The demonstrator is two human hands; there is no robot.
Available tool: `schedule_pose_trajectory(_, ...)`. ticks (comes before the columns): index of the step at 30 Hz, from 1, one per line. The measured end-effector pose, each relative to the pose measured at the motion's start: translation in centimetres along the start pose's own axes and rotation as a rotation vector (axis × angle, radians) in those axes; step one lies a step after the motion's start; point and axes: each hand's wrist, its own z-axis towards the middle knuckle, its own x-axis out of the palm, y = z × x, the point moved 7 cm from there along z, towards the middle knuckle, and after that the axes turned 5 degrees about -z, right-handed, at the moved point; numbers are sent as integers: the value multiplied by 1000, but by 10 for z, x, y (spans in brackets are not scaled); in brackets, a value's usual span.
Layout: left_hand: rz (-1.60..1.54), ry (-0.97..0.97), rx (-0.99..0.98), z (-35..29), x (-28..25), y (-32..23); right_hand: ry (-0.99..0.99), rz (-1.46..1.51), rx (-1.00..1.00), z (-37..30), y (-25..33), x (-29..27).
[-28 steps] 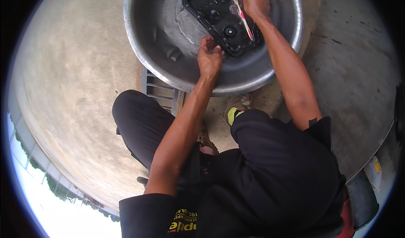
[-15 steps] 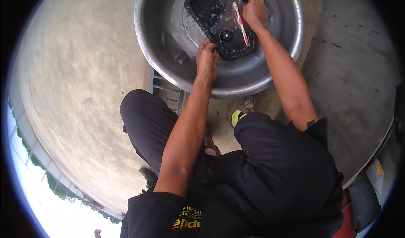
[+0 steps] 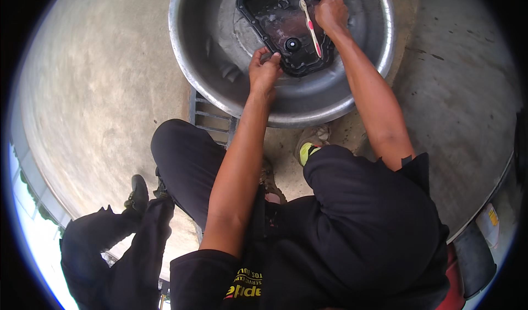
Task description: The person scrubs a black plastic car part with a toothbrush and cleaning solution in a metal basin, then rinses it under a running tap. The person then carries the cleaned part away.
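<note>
A black oil pan (image 3: 301, 62) with bolt holes along its rim lies tilted in a wide metal basin (image 3: 187, 62). Cloudy, wet liquid with bits of foam shows inside the pan. A white and pink toothbrush (image 3: 310, 28) rests in it, untouched by either hand. My left hand (image 3: 265, 73) grips the pan's near-left corner, the thumb over the rim. At the far right side, my right hand (image 3: 332, 12) is closed round the pan's edge, beside a dark round part; its fingertips are partly hidden.
Beneath the basin's near-left side runs a metal drain grate (image 3: 212, 116) in the concrete floor (image 3: 110, 79). My bent knees (image 3: 184, 145) are close to the basin. Another person's legs (image 3: 140, 260) in dark trousers show at lower left. A dark tyre-like object (image 3: 476, 260) sits at lower right.
My left hand has shifted its hold, with the thumb now on top of the rim. Another person's legs have come into view at lower left. The toothbrush keeps its place in the pan.
</note>
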Motion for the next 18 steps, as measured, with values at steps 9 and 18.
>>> schedule_pose_trajectory(9, 364, -92, 316, 7, 4, -12, -71, -250, -447, -94, 43, 32)
schedule_pose_trajectory(18, 1418, -150, 1188, 4, 76, -51, 53, -75, -765, -90, 47, 38)
